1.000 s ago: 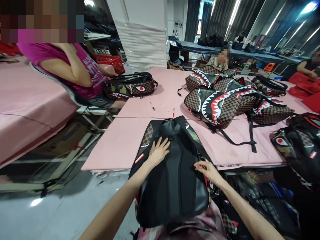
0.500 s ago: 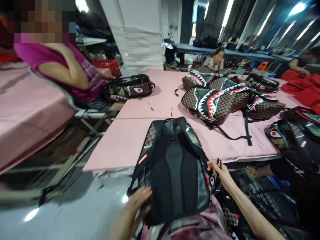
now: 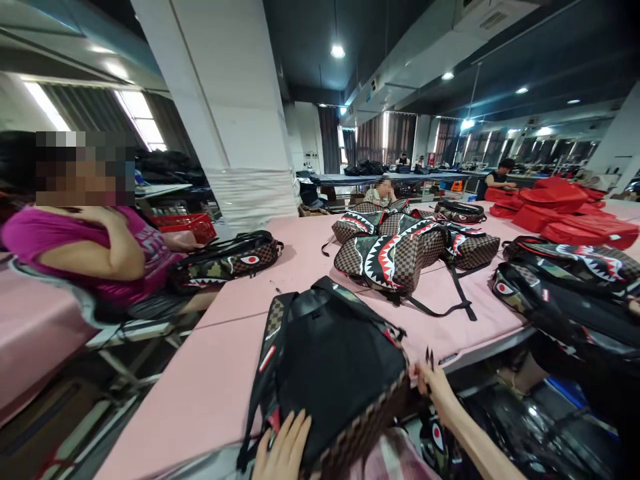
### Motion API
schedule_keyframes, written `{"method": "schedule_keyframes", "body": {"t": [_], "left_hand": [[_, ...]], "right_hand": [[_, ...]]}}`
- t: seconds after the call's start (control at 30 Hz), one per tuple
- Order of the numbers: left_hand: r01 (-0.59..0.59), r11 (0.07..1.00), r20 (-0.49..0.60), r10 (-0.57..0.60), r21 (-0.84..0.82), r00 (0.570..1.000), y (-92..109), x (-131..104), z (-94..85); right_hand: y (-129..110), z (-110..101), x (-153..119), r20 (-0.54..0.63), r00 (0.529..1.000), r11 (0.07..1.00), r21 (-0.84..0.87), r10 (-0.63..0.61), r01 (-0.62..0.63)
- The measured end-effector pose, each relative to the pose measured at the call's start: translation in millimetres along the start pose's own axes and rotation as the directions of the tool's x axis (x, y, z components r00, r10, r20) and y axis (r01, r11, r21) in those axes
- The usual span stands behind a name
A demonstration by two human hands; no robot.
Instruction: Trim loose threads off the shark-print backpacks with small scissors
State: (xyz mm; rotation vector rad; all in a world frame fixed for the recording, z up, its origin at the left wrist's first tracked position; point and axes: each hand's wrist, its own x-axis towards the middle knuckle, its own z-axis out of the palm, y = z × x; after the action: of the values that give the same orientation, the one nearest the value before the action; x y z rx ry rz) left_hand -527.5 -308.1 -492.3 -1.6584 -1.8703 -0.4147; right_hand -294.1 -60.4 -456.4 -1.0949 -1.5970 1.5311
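A black-backed backpack (image 3: 345,360) with brown checkered sides lies in front of me, tilted at the near edge of the pink table (image 3: 200,373). Its back panel faces up and its checkered bottom shows towards me. My left hand (image 3: 285,443) grips its lower left side, fingers over the back panel; the thumb is hidden. By the lower right corner, my right hand (image 3: 436,387) is closed on small dark thread snips (image 3: 429,357), whose two points stick up. I cannot tell how firmly its fingertips touch the bag.
Several shark-mouth backpacks (image 3: 383,260) are piled across the table, with straps hanging. Red bags (image 3: 570,210) lie at the far right, and more camouflage backpacks (image 3: 545,300) nearer. At left, a seated person in purple (image 3: 100,247) is beside another backpack (image 3: 233,260).
The backpack has turned and tipped, so its checkered bottom now shows. My left hand has come onto its side. The right hand still has the snips. My view has tilted up.
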Motion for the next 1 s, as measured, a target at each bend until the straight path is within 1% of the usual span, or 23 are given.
{"method": "schedule_keyframes", "body": {"t": [0.03,0.1,0.17,0.2,0.27,0.33,0.4,0.47,0.57,0.67,0.73,0.8,0.9,1.0], "left_hand": [[-0.035,0.999,-0.003,0.035,-0.013,0.999,2,16,5.6],[-0.02,1.0,-0.031,0.019,-0.019,0.999,12,45,16.7],[0.046,0.999,-0.039,-0.047,-0.024,0.998,23,62,26.3],[0.071,0.997,-0.022,-0.071,-0.029,0.997,27,66,29.7],[0.111,0.993,0.038,-0.11,-0.031,0.993,30,66,33.1],[0.169,0.986,0.084,-0.167,-0.01,0.982,27,59,32.2],[0.235,0.972,0.111,-0.235,0.013,0.966,23,53,30.1],[0.269,0.963,0.131,-0.267,0.009,0.955,21,49,29.8],[0.286,0.958,0.139,-0.279,-0.029,0.95,26,45,34.5],[0.319,0.945,0.127,-0.309,-0.074,0.943,33,40,38.9],[0.36,0.928,0.142,-0.346,-0.094,0.927,35,38,38.4],[0.381,0.92,0.167,-0.363,-0.093,0.917,35,39,34.7],[0.338,0.94,0.204,-0.32,-0.056,0.925,33,45,24.3],[0.298,0.954,0.243,-0.292,0.011,0.925,37,51,14.4]], "right_hand": [[-12,3,12,-0.017,0.998,0.997,-0.033,-0.068,0.067],[-25,15,26,-0.026,0.986,0.979,-0.119,-0.167,0.163],[-23,34,27,-0.026,0.967,0.94,-0.243,-0.253,0.24],[-20,43,24,-0.024,0.957,0.913,-0.307,-0.29,0.269],[-12,57,15,0.001,0.94,0.849,-0.427,-0.342,0.309],[-8,66,6,0.047,0.932,0.793,-0.511,-0.361,0.333],[-4,75,-4,0.089,0.916,0.717,-0.595,-0.391,0.364],[4,88,-18,0.148,0.889,0.619,-0.668,-0.433,0.413],[22,114,-44,0.243,0.842,0.471,-0.739,-0.481,0.482],[31,132,-63,0.285,0.785,0.354,-0.771,-0.55,0.529],[26,134,-63,0.295,0.751,0.318,-0.77,-0.591,0.553],[15,130,-57,0.288,0.743,0.331,-0.758,-0.604,0.563],[1,119,-47,0.283,0.746,0.37,-0.729,-0.603,0.576],[-2,112,-45,0.287,0.736,0.378,-0.711,-0.614,0.593]]}}
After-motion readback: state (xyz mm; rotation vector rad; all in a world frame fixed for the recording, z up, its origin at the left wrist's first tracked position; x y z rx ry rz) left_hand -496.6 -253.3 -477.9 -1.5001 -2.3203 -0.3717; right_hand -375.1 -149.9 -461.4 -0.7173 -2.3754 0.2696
